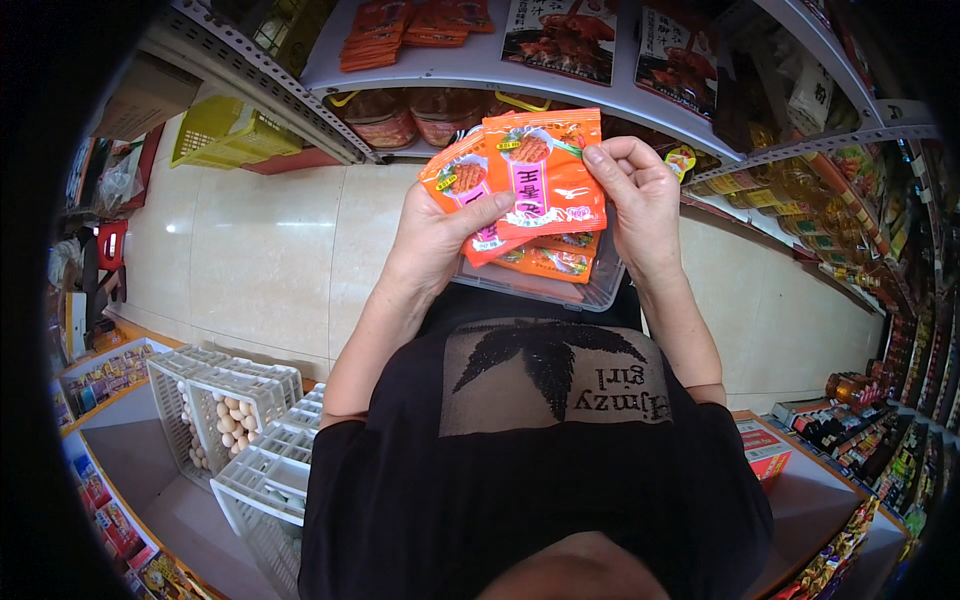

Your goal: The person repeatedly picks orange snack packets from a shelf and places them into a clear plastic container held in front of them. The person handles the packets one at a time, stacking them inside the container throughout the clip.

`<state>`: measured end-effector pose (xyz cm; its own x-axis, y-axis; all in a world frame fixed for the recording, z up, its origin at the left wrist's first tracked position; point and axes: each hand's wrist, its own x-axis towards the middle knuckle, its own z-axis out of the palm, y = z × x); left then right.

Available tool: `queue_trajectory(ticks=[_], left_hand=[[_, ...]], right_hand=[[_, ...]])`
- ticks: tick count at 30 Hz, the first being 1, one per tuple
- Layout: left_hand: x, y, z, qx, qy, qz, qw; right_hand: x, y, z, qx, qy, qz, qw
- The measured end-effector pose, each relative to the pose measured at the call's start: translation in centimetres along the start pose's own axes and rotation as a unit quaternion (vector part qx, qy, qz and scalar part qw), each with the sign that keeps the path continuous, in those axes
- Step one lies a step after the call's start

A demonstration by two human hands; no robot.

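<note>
Several orange seasoning packets (551,169) are fanned out in front of my chest. My left hand (442,225) grips them from the left, its thumb pressed across their faces. The fingers of my right hand (637,180) pinch the right edge of the top packet. A second packet (461,180) lies under it, tilted to the left. Below them sits a clear plastic box (592,292) at my lap, with more orange packets (559,262) inside. What supports the box is hidden.
Ahead, a white shelf (450,71) bears stacked orange packets (375,34) and larger dark pouches (559,37). Large oil jugs (446,116) stand beneath it. A yellow-green basket (232,131) is at left. White crates (225,405) of eggs stand behind me; bottle shelves (787,195) line the right.
</note>
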<state>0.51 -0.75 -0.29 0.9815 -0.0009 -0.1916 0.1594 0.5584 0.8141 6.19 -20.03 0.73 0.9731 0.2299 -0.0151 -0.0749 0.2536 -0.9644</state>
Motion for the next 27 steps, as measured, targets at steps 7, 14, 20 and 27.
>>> queue_trajectory(ticks=[7,14,20,27], left_hand=[[-0.1,0.1,-0.2,0.047,0.001,-0.006,0.999],[-0.4,0.5,0.2,-0.024,0.003,-0.022,0.999],[-0.3,0.0,1.0,-0.015,-0.007,0.012,1.000],[-0.5,0.3,0.0,0.069,0.008,0.001,0.998]], right_hand=[[0.5,-1.1,1.0,-0.025,-0.010,-0.032,0.999],[0.6,-1.8,0.1,0.028,0.014,0.002,1.000],[0.2,-1.0,0.2,0.089,0.014,0.030,0.995],[0.5,-2.4,0.1,-0.084,-0.053,-0.061,0.993]])
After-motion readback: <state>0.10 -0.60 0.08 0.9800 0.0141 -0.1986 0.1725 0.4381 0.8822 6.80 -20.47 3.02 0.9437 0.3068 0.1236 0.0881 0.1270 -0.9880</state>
